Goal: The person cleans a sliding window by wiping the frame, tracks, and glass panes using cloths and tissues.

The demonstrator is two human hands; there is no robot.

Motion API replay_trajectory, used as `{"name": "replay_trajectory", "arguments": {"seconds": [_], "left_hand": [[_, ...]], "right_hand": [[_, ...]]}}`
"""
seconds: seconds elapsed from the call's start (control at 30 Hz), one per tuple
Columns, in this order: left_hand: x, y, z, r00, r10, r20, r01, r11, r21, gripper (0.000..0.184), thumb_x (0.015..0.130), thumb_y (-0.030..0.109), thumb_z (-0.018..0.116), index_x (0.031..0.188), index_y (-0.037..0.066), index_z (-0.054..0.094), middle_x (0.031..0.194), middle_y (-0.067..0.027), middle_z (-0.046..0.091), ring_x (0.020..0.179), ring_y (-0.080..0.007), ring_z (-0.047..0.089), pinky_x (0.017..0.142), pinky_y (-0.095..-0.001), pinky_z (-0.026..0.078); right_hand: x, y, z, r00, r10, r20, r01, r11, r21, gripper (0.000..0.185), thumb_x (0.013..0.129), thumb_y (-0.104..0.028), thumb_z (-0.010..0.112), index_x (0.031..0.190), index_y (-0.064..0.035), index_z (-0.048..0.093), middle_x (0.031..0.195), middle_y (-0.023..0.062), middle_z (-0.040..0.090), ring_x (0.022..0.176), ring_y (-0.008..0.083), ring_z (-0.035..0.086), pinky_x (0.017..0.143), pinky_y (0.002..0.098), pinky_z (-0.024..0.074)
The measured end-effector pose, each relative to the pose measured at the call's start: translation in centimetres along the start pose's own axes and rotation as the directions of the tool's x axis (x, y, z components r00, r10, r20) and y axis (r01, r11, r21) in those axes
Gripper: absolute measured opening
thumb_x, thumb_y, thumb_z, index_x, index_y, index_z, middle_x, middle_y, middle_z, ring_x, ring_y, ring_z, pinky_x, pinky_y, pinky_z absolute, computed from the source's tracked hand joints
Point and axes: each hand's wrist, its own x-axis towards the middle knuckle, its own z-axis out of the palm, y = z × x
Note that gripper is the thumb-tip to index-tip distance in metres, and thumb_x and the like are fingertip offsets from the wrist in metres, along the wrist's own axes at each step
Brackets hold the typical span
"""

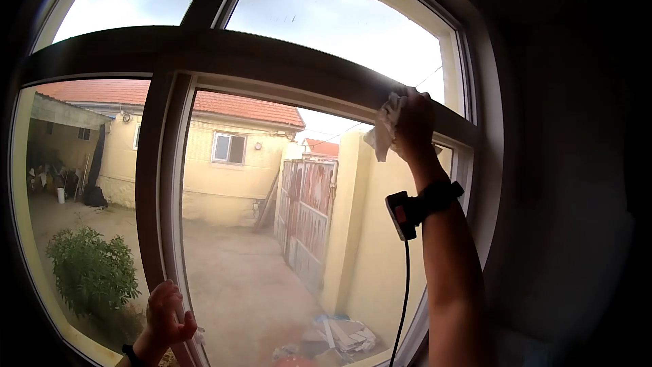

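A crumpled pale cloth (388, 122) is bunched in my right hand (415, 122), which is raised against the dark horizontal window bar (285, 64) near its right end. Part of the cloth hangs below the fingers over the glass. At the lower left, my left hand (168, 312) is at the vertical window frame (155, 190), its fingers curled around the frame edge and the thumb apart. A black strap with a small box (402, 215) and a cable is on my right wrist.
The dark wall (564, 183) lies right of the window. Through the glass show a yellow house (265, 156), a rusty metal gate (309, 197), a green bush (93, 270) and a pile of boards (345, 334).
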Motion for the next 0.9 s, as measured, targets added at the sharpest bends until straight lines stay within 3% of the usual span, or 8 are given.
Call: {"name": "replay_trajectory", "arguments": {"seconds": [0.03,0.1,0.13,0.27,0.37,0.43,0.53,0.9], "left_hand": [[0.2,0.1,0.0,1.0,0.001,-0.024,-0.002,1.0,-0.019,0.04,0.065,0.016,0.063,0.099,0.001,0.049,0.112,-0.0198,0.044,0.099,-0.0332,0.051,0.08,-0.0402,0.05],[-0.1,0.1,0.1,1.0,-0.001,-0.025,0.0,1.0,-0.02,0.041,0.065,0.017,0.063,0.1,0.002,0.049,0.112,-0.0194,0.044,0.098,-0.0329,0.051,0.078,-0.0401,0.051],[0.0,0.2,0.2,1.0,0.016,-0.022,-0.017,0.999,-0.037,0.042,0.064,0.017,0.064,0.101,0.002,0.049,0.111,-0.0189,0.044,0.097,-0.0325,0.052,0.076,-0.0401,0.052],[2.1,1.4,-0.5,1.0,0.006,-0.03,-0.007,0.999,-0.046,0.035,0.063,0.017,0.066,0.092,0.003,0.052,0.104,-0.016,0.047,0.086,-0.0339,0.057,0.07,-0.0395,0.053],[1.8,1.2,0.1,0.997,0.001,-0.076,-0.01,0.993,-0.114,0.034,0.063,0.018,0.066,0.091,0.003,0.053,0.103,-0.0147,0.048,0.082,-0.0325,0.058,0.068,-0.0382,0.053],[1.6,1.2,0.3,0.997,-0.016,-0.08,0.007,0.993,-0.116,0.033,0.063,0.018,0.066,0.09,0.003,0.054,0.103,-0.0146,0.049,0.081,-0.031,0.059,0.068,-0.0367,0.053],[1.8,1.3,0.4,0.996,-0.036,-0.088,0.026,0.993,-0.112,0.03,0.064,0.018,0.067,0.088,0.003,0.056,0.103,-0.0145,0.05,0.081,-0.0268,0.06,0.066,-0.0325,0.054],[2.2,1.5,0.7,0.994,-0.089,-0.057,0.079,0.983,-0.165,0.026,0.068,0.015,0.065,0.091,0.005,0.057,0.109,-0.0133,0.05,0.087,-0.0246,0.061,0.071,-0.0302,0.053]], "right_hand": [[-0.5,1.6,-0.6,0.985,0.165,0.045,-0.171,0.921,0.349,0.027,0.074,-0.027,0.069,0.083,-0.0024,0.062,0.081,0.0112,0.064,0.076,0.0263,0.062,0.068,0.0343,0.0506],[-1.1,4.7,0.9,0.931,0.353,0.09,-0.363,0.883,0.297,0.02,0.078,-0.018,0.063,0.089,-0.002,0.057,0.083,0.0143,0.062,0.07,0.0273,0.063,0.065,0.0332,0.0521],[-1.6,5.4,1.3,0.863,0.435,0.255,-0.478,0.544,0.69,0.016,0.08,-0.014,0.059,0.091,-0.0026,0.055,0.079,0.0125,0.061,0.069,0.027,0.062,0.065,0.031,0.0516],[-1.5,2.2,4.0,0.993,0.044,-0.111,-0.009,0.954,0.3,0.014,0.083,-0.013,0.053,0.094,-0.0035,0.053,0.079,0.0063,0.057,0.071,0.0202,0.06,0.063,0.0273,0.0505],[0.7,-4.8,4.2,0.969,0.115,0.218,-0.247,0.442,0.862,0.017,0.086,-0.011,0.048,0.101,-0.0025,0.051,0.081,0.0062,0.055,0.074,0.0167,0.057,0.064,0.0271,0.0489],[2.6,-10.2,3.7,0.964,0.066,0.259,-0.267,0.26,0.928,0.02,0.089,-0.01,0.045,0.106,-0.0019,0.051,0.083,0.0061,0.053,0.076,0.0144,0.056,0.064,0.027,0.0478],[4.4,-18.3,-0.4,0.999,-0.037,-0.008,0.035,0.811,0.584,0.021,0.081,0.0,0.05,0.102,-0.0015,0.054,0.082,0.0107,0.055,0.075,0.0209,0.058,0.066,0.0301,0.0487],[1.4,-25.4,-3.0,0.881,-0.302,-0.364,0.472,0.604,0.642,0.04,0.069,0.011,0.056,0.106,-0.0032,0.054,0.095,0.0157,0.055,0.09,0.0349,0.056,0.073,0.0401,0.0477]]}}
